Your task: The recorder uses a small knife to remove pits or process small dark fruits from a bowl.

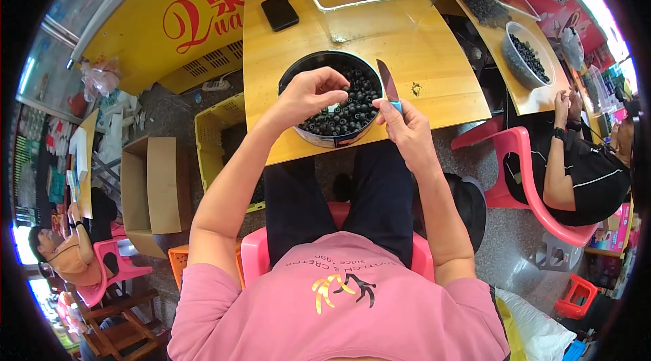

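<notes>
A round dark-rimmed tub [290, 68] stands at the near edge of the wooden table, filled with small, dark, round, shiny pieces [359, 83] whose kind I cannot make out. Over its left half my left hand [308, 96] is curled, thumb and forefinger closing round one dark piece [345, 88]. A small pale bit [332, 109] shows among the pieces below the thumb. At the tub's right side my right hand [407, 132] grips a small knife [386, 80] by its blue handle, the blade pointing up and away from me.
A black phone [280, 12] lies at the table's far left. Behind the tub, a clear bin [380, 0] holds more dark pieces. Rightward, a co-worker [576, 174] sits at another table with a full bowl [519, 66]. Left of my legs are a yellow crate [209, 151] and cardboard box [159, 181].
</notes>
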Demonstrator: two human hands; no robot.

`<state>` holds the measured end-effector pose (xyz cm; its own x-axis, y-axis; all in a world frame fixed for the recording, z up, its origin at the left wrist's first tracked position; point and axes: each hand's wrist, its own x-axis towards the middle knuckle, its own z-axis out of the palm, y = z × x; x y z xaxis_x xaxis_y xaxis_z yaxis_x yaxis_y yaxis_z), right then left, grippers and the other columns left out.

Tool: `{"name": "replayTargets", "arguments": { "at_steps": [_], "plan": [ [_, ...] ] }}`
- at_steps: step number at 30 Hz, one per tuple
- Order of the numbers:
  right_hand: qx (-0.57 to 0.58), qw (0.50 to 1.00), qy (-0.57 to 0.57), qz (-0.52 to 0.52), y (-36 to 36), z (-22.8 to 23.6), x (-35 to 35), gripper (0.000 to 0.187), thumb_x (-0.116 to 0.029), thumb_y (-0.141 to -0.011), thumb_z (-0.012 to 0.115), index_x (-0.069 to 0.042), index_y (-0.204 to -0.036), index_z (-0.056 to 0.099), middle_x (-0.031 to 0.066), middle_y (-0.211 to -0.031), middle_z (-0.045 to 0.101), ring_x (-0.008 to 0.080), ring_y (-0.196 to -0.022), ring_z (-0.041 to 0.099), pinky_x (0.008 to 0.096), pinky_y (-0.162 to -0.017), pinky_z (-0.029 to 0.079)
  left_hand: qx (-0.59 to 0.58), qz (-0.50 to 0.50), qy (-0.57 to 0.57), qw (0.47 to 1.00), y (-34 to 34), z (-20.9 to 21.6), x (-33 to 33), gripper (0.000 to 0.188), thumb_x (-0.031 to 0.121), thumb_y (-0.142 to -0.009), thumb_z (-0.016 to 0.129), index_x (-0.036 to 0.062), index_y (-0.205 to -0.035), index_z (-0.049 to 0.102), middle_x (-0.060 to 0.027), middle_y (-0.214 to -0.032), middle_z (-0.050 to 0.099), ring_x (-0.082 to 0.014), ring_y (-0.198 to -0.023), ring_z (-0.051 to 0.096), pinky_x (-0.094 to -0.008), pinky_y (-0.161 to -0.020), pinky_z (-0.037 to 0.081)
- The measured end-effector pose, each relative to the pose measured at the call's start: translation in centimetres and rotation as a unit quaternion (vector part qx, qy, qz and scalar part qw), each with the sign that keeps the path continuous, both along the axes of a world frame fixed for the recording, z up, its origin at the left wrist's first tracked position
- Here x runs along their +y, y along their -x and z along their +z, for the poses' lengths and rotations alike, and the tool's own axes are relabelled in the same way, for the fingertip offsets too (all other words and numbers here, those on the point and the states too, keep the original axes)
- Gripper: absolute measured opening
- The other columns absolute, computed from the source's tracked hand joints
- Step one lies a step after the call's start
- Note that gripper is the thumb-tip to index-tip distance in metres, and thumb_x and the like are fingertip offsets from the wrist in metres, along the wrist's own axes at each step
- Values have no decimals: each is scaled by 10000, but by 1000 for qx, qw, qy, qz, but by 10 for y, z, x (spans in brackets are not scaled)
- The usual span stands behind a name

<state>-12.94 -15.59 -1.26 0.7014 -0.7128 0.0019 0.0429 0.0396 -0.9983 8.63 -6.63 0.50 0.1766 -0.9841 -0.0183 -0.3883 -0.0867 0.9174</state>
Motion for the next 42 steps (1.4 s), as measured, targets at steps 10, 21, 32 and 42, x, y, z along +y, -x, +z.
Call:
{"name": "replayTargets", "arguments": {
  "at_steps": [10,21,32,42],
  "plan": [
    [-99,990,-101,28,-29,23,17,238,-246,-941,616,-26,-1023,656,-1,-771,613,19,-554,431,172,-499,336,198,25,170,965,39,21,27,230,62,-880,666,4,-1095,605,-13,-1013,616,-99,-954,593,-249,-896,461],
    [-114,981,-140,66,-33,30,19,179,-208,-899,674,-50,-978,650,-34,-721,583,26,-554,440,186,-507,342,276,90,164,943,47,9,40,220,102,-896,664,15,-1083,587,-24,-965,639,-66,-865,596,-218,-768,490],
    [-96,985,-129,69,-34,27,24,185,-215,-890,686,-56,-979,656,-30,-755,591,20,-550,443,183,-503,343,235,127,238,934,54,8,44,184,37,-890,647,-7,-1069,638,-22,-957,621,-77,-847,596,-211,-738,488],
    [-104,981,-142,86,-36,25,24,137,-209,-917,640,-73,-933,642,-30,-770,601,13,-559,453,173,-508,355,268,141,200,932,56,13,50,193,64,-883,659,6,-1067,663,-18,-927,640,-75,-807,593,-213,-729,490]
  ]
}}
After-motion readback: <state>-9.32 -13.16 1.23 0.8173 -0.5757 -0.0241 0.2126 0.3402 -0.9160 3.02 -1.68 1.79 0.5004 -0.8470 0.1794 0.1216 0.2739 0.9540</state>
